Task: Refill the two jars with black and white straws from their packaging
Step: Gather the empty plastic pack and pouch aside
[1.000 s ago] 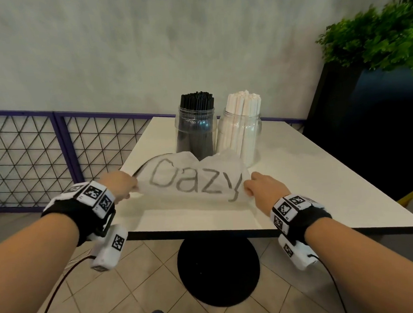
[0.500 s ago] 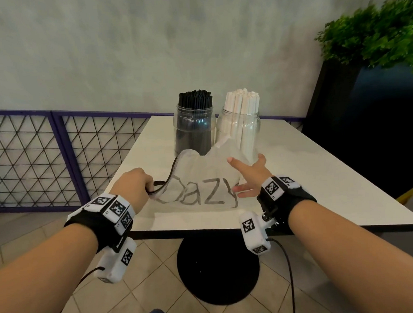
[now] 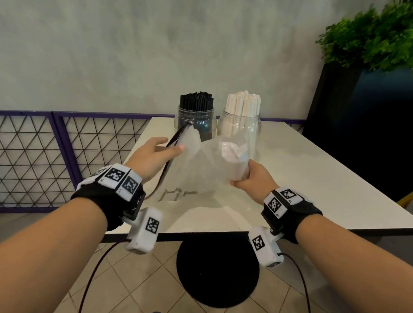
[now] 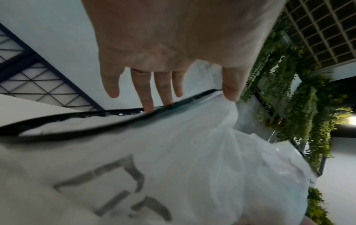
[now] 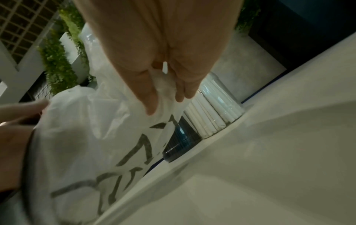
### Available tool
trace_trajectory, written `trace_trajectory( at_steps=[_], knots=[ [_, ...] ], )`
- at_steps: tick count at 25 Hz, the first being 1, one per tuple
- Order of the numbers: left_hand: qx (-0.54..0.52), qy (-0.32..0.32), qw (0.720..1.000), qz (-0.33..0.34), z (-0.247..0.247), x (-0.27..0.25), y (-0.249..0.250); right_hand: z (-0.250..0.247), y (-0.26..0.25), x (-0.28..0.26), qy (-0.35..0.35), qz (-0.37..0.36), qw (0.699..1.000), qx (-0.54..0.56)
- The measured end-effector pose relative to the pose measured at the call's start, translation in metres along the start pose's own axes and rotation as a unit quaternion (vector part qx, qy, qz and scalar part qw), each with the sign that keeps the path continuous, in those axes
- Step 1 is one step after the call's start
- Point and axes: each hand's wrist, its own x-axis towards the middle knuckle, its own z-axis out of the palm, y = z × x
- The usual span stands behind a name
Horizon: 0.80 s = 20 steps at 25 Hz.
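Two clear jars stand at the back of the white table point(image 3: 310, 174): the left jar point(image 3: 197, 119) holds black straws, the right jar point(image 3: 242, 125) white straws. In front of them a translucent white plastic bag point(image 3: 201, 166) with grey lettering and a black rim is lifted off the table. My left hand point(image 3: 157, 154) pinches the black rim, fingers behind it and thumb on the outside point(image 4: 230, 91). My right hand point(image 3: 249, 180) grips a bunched part of the bag point(image 5: 86, 129). Both jars point(image 5: 213, 112) show behind the bag in the right wrist view. What is inside the bag is hidden.
A dark planter point(image 3: 368, 134) with a green plant point(image 3: 372, 39) stands to the right of the table. A purple-framed wire fence point(image 3: 43, 154) runs along the left. The table has a black round base point(image 3: 217, 274) on a tiled floor, and a grey wall rises behind it.
The bag lay flat on the table with a hand at each near corner. Both hands have lifted it; the right now holds it bunched and the left has moved up to the black rim.
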Motion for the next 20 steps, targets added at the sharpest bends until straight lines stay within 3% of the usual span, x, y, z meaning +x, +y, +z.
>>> trace_trajectory(
  at_steps=[2, 5, 7, 10, 12, 14, 17, 18, 20],
  knots=[
    [-0.002, 0.035, 0.998, 0.045, 0.006, 0.004, 0.005, -0.001, 0.003, -0.003, -0.054, -0.006, 0.998, 0.011],
    [0.027, 0.021, 0.997, 0.066, 0.012, 0.004, 0.005, -0.002, 0.001, -0.008, -0.094, 0.021, 0.991, 0.089],
    [0.036, 0.054, 0.996, 0.057, 0.008, 0.001, 0.005, -0.007, 0.007, -0.005, -0.027, 0.042, 0.992, 0.116],
    [0.032, 0.186, 0.982, -0.004, -0.012, -0.002, 0.000, -0.022, 0.021, -0.001, 0.089, 0.101, 0.988, 0.075],
    [0.041, 0.207, 0.977, -0.031, -0.020, -0.003, -0.005, -0.028, 0.022, -0.005, 0.087, 0.113, 0.990, 0.015],
    [0.063, 0.216, 0.974, -0.032, -0.016, -0.004, -0.009, -0.027, 0.018, -0.009, 0.091, 0.081, 0.992, -0.029],
    [0.133, 0.257, 0.956, 0.040, -0.005, -0.009, -0.012, -0.020, 0.007, -0.016, 0.096, 0.011, 0.994, -0.056],
    [0.187, 0.241, 0.949, 0.077, -0.002, -0.011, -0.014, -0.019, 0.005, -0.017, 0.072, -0.005, 0.993, -0.098],
    [0.286, 0.124, 0.942, 0.122, 0.007, -0.011, -0.017, -0.016, 0.001, -0.019, -0.008, -0.018, 0.976, -0.218]
  ],
)
